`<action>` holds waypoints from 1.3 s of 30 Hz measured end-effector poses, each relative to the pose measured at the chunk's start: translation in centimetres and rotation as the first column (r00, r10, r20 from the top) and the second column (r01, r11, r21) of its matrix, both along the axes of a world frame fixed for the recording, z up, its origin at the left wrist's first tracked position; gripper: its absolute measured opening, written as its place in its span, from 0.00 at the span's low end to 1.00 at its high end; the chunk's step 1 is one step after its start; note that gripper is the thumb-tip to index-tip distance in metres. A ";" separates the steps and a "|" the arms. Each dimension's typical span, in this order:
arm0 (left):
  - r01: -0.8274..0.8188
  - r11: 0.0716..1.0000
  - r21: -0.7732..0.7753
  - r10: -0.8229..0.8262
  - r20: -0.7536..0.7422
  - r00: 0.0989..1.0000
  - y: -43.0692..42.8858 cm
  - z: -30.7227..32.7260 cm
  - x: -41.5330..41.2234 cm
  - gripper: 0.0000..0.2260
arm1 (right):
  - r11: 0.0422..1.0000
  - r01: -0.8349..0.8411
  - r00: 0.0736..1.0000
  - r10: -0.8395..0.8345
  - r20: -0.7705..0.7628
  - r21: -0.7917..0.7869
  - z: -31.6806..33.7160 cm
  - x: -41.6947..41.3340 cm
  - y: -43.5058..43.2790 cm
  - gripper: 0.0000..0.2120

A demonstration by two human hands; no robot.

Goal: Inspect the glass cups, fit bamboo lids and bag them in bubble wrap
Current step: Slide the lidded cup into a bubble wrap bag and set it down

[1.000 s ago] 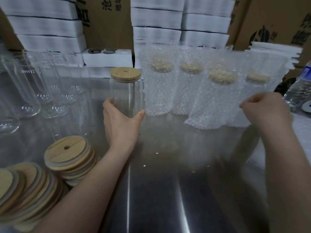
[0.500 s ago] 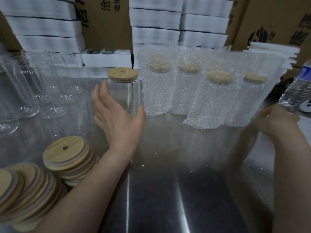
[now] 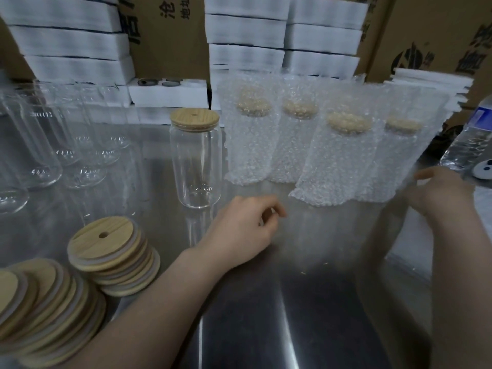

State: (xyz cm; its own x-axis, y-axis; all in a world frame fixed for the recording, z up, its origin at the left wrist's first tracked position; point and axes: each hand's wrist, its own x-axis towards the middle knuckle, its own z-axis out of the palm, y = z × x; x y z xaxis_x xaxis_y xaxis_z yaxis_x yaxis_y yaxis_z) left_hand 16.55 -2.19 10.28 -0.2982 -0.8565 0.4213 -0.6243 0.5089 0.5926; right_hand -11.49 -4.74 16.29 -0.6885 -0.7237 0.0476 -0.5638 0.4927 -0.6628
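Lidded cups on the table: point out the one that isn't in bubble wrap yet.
The bare lidded cup standing just left of the bagged cups; its clear glass and bamboo lid show uncovered.

a brushed steel counter (image 3: 253, 315) runs toward a wall of brown cardboard boxes (image 3: 170, 35) printed with dark characters. stacks of white foam blocks (image 3: 72, 46) stand against the boxes at left and centre. a foam tray (image 3: 167, 91) with two dark round openings lies at the foot of the left stack. a pile of thin white foam sheets (image 3: 431, 81) sits at far right, above a clear plastic water bottle (image 3: 468, 139) with a blue label. a small white round object (image 3: 483, 169) lies just beside the bottle's base.
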 end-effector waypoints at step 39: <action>0.092 0.932 0.350 0.221 -0.752 0.620 -1.0 0.8 1.0 0.06 | 0.485 -0.394 0.803 0.595 -0.036 -0.780 -2.4 13.3 0.7 0.09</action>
